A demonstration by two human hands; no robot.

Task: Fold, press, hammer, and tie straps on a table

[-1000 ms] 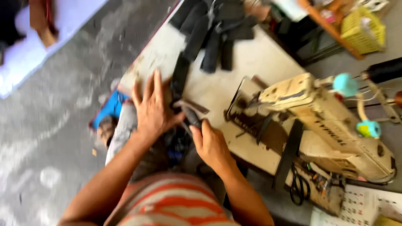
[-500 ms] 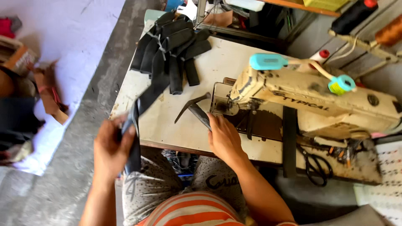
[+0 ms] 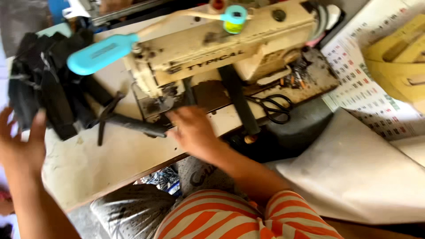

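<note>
Right hand (image 3: 192, 130) pins a black strap (image 3: 133, 125) flat near the sewing machine (image 3: 212, 53); left hand (image 3: 22, 141), fingers spread, empty. Feed it straight.

1. Bench (image 3: 110, 163): pale, stained top with a worn wooden front edge.
2. Sewing machine (image 3: 221, 48): cream, grimy, standing on the bench.
3. Wall calendar sheet (image 3: 367, 88): printed grid, at right.
4. White sheet (image 3: 354, 172): spread at lower right.
5. Light: bright daylight.
</note>
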